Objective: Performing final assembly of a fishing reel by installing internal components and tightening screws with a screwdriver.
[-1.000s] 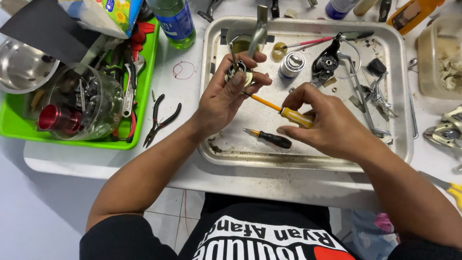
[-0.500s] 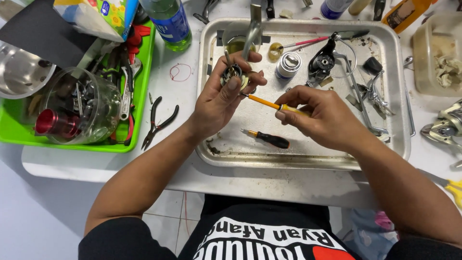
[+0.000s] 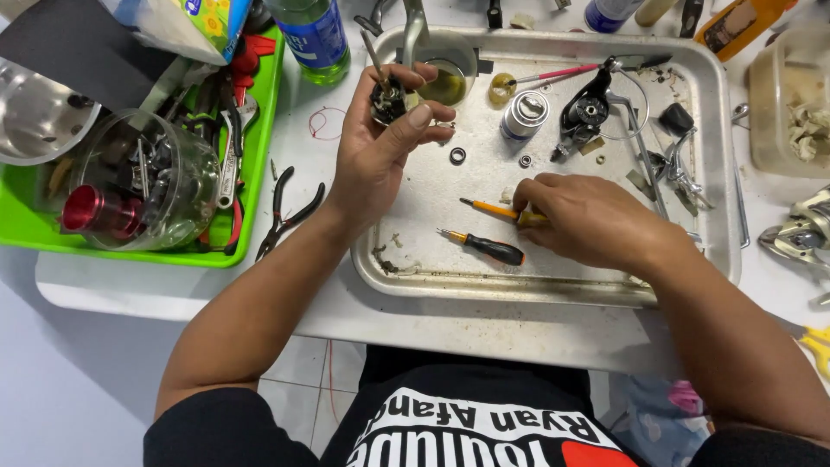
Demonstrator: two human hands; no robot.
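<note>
Head view: the left hand is raised over the upper left corner of the metal tray, fingers clenched around a small dark part whose shape is mostly hidden by the grip; the right hand lies low at frame centre, curled on the orange screwdriver, handle covered; a black screwdriver lies just below it; bare tray floor between the hands; pliers rest on the tabletop left of the tray; the green bin is cut off at the frame's left edge.
</note>
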